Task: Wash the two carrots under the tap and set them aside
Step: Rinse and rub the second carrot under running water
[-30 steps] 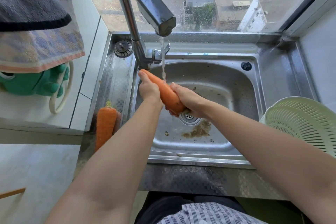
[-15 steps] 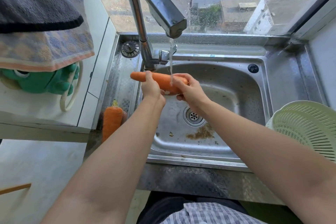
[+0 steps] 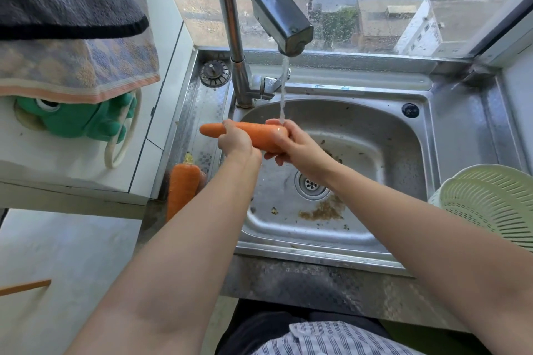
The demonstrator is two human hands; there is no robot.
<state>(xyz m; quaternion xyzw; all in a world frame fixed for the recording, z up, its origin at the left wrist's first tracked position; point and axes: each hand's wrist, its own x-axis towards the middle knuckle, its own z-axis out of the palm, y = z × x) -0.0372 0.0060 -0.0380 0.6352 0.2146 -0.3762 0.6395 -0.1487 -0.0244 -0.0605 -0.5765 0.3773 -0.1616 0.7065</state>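
Here we hold one carrot (image 3: 259, 135) nearly level over the back left part of the sink (image 3: 389, 153), with its thin tip sticking out past the basin's left edge. Our left hand (image 3: 235, 143) has its fingers curled round the narrower half, and our right hand (image 3: 297, 144) wraps the thick end, so both hands grip the same carrot. The tap (image 3: 277, 14) stands above, and its thin stream of water (image 3: 284, 89) lands on the thick end of the carrot, right beside our right fingers. Below our wrists we see the drain (image 3: 311, 183), with a patch of brown grit (image 3: 321, 210) just in front of it on the basin floor. The second carrot (image 3: 181, 187) lies on the steel ledge left of the basin, its stem end pointing away from us and its near end hidden behind our left forearm. A pale green colander (image 3: 490, 202) sits at the right rim of the sink. A striped towel (image 3: 72, 66) hangs at the upper left, over a green frog-shaped holder (image 3: 75, 121).
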